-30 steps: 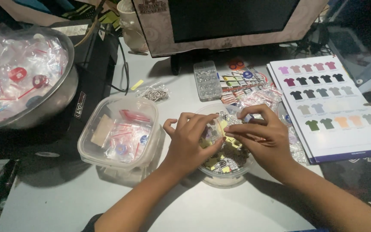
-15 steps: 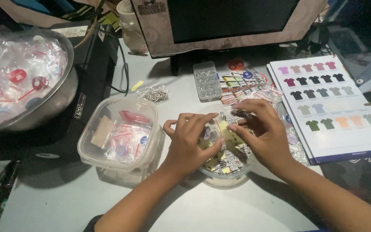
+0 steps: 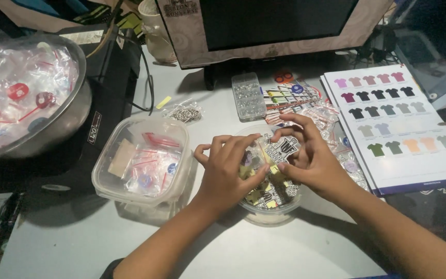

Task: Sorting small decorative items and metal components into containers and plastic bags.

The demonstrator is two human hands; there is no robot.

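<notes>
A round clear plastic tub (image 3: 269, 211) full of small printed stickers stands on the grey table in front of me. Both hands reach into it. My left hand (image 3: 228, 173) pinches a bundle of small stickers inside the tub. My right hand (image 3: 311, 157) holds a black-and-white sticker (image 3: 284, 149) at the tub's far rim, fingers curled around it. The two hands almost touch over the tub.
A square clear container (image 3: 143, 160) with small bagged items sits left of the tub. A big steel bowl (image 3: 52, 129) of plastic bags is far left. A colour chart of shirts (image 3: 396, 121) lies right. A monitor (image 3: 269, 26), a small parts box (image 3: 248, 95) and loose rings (image 3: 184, 113) lie behind.
Both hands stay over the tub. My right hand has shifted its fingers and lifted a black-and-white sticker up at the far rim.
</notes>
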